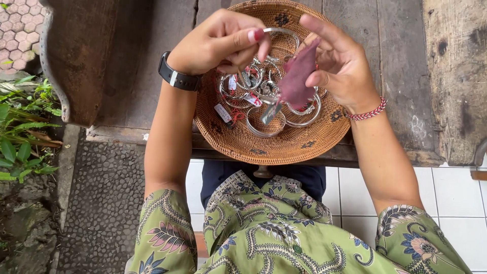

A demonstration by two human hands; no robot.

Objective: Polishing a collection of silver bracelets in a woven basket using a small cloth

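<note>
Bangle: I see it pinched in left hand.
Cloth: gripped by right hand.
Basket: under both hands, holding more bangles.

Basket top rim cut off; bangles partly hidden.

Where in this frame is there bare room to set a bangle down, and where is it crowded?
Bare weave lies along the basket near rim, below the silver bangles, and bare wooden table lies right of the basket. The basket's middle is crowded with tagged bangles, under the left hand and right hand holding a purple cloth.
</note>
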